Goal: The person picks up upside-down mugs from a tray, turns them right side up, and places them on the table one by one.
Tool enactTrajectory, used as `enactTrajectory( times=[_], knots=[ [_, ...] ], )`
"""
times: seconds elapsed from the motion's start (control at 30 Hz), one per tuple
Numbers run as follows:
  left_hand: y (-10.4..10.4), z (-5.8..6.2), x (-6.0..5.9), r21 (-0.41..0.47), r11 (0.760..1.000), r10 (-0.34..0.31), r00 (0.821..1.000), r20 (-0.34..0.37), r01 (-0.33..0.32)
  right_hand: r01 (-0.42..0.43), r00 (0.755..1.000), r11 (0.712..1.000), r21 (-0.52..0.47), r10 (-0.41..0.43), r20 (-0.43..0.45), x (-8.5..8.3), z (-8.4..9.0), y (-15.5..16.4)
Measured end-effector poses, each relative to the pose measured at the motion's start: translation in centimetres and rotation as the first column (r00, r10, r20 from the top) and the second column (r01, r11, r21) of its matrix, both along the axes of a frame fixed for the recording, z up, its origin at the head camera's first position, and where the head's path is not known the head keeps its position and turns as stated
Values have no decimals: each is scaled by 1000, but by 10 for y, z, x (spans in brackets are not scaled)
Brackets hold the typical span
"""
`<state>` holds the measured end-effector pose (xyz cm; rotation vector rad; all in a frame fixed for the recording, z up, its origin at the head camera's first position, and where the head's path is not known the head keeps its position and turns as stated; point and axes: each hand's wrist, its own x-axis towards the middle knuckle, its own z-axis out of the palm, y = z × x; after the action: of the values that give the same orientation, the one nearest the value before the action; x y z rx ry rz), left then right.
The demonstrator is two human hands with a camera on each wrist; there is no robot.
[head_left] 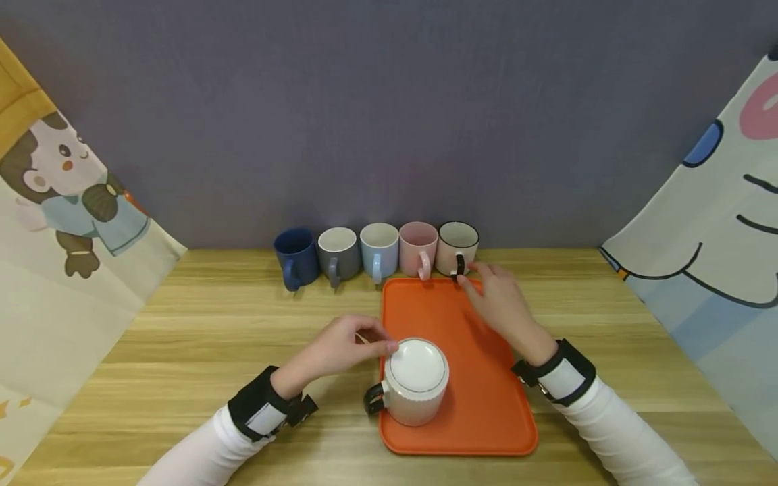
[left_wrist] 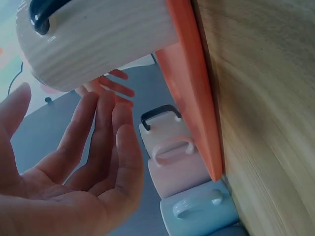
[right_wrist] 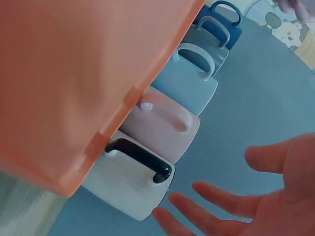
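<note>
Upside down on the orange tray (head_left: pixel 474 405) sits a white mug (head_left: pixel 416 398) with a black handle pointing left. My left hand (head_left: pixel 340 347) is at its upturned base, the thumb tip overlapping the base's edge in the head view. In the left wrist view, its fingers (left_wrist: pixel 101 128) bend loosely and grip nothing. My right hand (head_left: pixel 498 300) reaches over the tray's far end, close to an upright white mug (head_left: pixel 451 258) with a black rim and handle. The right wrist view shows its fingers (right_wrist: pixel 221 199) spread near that mug's rim, holding nothing.
Left of the upright white mug, a row of upright mugs continues: pink (head_left: pixel 416 253), light blue (head_left: pixel 378 251), grey (head_left: pixel 340 260) and dark blue (head_left: pixel 298 260). A grey backdrop (head_left: pixel 389 121) rises behind them. Printed cloths hang at both sides of the wooden table (head_left: pixel 243 324).
</note>
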<state>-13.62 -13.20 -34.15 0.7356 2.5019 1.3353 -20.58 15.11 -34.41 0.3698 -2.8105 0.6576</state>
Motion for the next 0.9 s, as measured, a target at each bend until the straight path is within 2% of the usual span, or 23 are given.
enactTrajectory(
  times=[0.1,0.3,0.5,0.6,0.8,0.9],
  knots=[
    [-2,0,2,-16,999,-28,1000,11,29,-15,1000,1000,-5,15,-2,0,-1,-4],
    [-9,5,4,-54,987,-153,988,16,153,-37,999,999,-11,37,-15,-1,-3,-11],
    [-10,9,8,-123,960,-240,966,97,251,-50,998,999,-16,49,-34,-1,-4,-19],
    [-9,7,11,-147,952,-252,960,121,269,-54,998,998,-18,54,-28,1,-4,-23],
    [-6,6,15,-156,961,-208,969,133,227,-68,997,997,-27,67,-32,3,-5,-29],
    [-5,6,15,-159,960,-210,967,143,232,-74,996,997,-21,73,-41,4,-6,-31]
  ],
)
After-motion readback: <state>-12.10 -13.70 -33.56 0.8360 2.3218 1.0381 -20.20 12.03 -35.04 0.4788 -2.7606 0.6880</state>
